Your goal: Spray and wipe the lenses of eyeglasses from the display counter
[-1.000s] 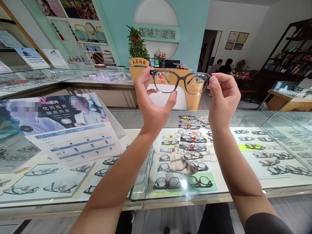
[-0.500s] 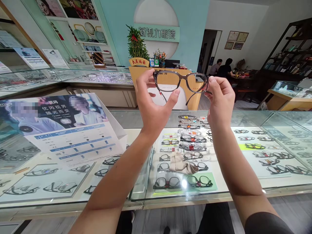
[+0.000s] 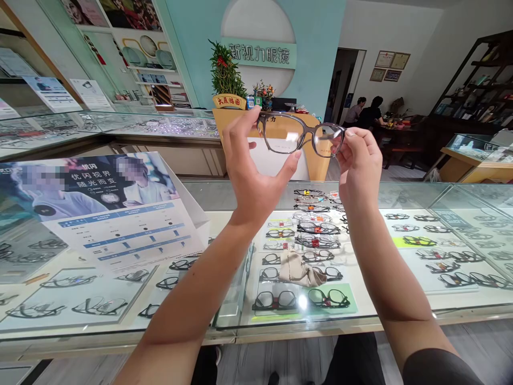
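Observation:
A pair of dark-rimmed eyeglasses (image 3: 308, 130) is held up above the glass counter, lenses upright. At its left end, the index finger of my left hand (image 3: 254, 174) touches the rim's upper corner, with the thumb by the lower rim. My right hand (image 3: 359, 166) pinches the right end near the hinge between thumb and fingers. Small printing shows on the lenses. The temples are mostly hidden behind the front. Below the hands, a crumpled beige cloth (image 3: 300, 270) lies on the glass countertop.
Rows of eyeglasses (image 3: 328, 298) lie inside the glass display counter (image 3: 288, 334). A folded cardboard sign (image 3: 120, 214) stands on the counter at left. Farther back are a wooden reception desk (image 3: 224, 125), a plant (image 3: 226, 72) and two seated people (image 3: 371, 113).
The eyeglasses have turned and shifted a little to the right, their right end now slightly lower. Their temples, seen below the rims before, are now mostly hidden. My right hand has moved slightly left.

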A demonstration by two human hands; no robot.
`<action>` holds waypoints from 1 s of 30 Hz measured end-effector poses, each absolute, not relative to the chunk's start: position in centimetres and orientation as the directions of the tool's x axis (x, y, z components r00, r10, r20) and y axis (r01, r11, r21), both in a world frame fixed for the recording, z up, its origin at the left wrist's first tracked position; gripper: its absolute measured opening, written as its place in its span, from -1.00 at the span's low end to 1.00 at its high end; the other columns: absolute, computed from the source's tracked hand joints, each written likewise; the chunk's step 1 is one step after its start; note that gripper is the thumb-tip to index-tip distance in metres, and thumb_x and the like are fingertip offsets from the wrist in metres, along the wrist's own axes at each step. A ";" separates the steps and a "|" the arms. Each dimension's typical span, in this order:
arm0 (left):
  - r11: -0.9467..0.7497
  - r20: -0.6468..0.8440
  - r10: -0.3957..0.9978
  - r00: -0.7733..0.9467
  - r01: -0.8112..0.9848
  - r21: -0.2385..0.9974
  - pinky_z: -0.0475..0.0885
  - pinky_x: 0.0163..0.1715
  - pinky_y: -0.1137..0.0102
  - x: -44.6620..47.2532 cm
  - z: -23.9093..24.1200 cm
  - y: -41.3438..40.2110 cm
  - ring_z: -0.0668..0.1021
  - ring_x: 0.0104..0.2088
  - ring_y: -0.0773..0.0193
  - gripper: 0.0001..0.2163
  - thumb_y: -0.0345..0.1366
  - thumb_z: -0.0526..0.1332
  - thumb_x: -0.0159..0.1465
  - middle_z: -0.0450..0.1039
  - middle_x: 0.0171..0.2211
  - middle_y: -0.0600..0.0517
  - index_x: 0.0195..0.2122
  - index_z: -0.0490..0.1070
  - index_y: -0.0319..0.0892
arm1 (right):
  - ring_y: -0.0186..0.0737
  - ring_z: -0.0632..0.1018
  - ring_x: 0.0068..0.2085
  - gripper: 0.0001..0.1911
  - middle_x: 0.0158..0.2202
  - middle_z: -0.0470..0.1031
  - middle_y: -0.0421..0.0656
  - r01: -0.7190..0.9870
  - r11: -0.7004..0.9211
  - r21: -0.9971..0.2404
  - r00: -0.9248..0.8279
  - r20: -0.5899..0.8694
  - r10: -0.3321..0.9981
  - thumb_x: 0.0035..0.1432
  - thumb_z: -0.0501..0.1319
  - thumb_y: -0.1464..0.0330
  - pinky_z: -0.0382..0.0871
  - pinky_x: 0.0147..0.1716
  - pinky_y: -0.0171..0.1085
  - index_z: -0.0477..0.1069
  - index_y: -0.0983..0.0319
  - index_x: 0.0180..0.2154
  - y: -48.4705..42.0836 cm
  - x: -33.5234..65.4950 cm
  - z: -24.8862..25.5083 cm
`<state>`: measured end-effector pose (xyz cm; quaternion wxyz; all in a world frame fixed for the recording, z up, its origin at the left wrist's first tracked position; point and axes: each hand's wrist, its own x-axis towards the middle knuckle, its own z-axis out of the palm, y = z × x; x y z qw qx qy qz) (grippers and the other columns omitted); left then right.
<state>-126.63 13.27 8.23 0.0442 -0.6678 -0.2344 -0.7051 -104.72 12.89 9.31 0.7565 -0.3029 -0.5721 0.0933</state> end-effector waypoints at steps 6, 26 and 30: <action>-0.910 0.956 0.269 -0.118 0.296 0.292 0.51 0.46 -0.13 -126.4 7.9 15.1 0.43 0.57 -0.22 -0.14 0.32 0.42 0.37 0.32 0.55 -0.13 0.57 0.07 0.30 | -0.09 0.70 0.09 -0.68 -0.02 0.54 -0.13 0.314 0.888 -0.335 0.331 0.916 0.228 0.56 0.24 -0.02 0.67 0.11 -0.03 0.52 0.03 0.06 11.8 -106.3 9.3; -0.911 0.919 0.388 -0.068 0.123 0.394 0.58 0.30 0.00 -126.5 7.1 17.1 0.54 0.47 -0.21 -0.09 0.44 0.40 0.31 0.35 0.51 -0.21 0.54 0.12 0.24 | -0.14 0.71 -0.01 -0.67 -0.06 0.59 -0.11 0.062 0.864 -0.500 0.233 0.849 0.474 0.52 0.30 -0.03 0.67 -0.03 -0.13 0.52 0.04 0.06 11.0 -106.6 9.4; -0.914 0.930 0.359 -0.082 0.171 0.368 0.58 0.27 0.01 -126.6 7.1 17.3 0.51 0.49 -0.21 -0.10 0.39 0.42 0.33 0.35 0.50 -0.20 0.57 0.09 0.25 | -0.14 0.74 -0.03 -0.70 -0.12 0.59 -0.12 0.140 0.835 -0.532 0.235 0.837 0.494 0.57 0.21 0.02 0.67 -0.04 -0.13 0.52 0.06 0.06 11.5 -106.2 9.2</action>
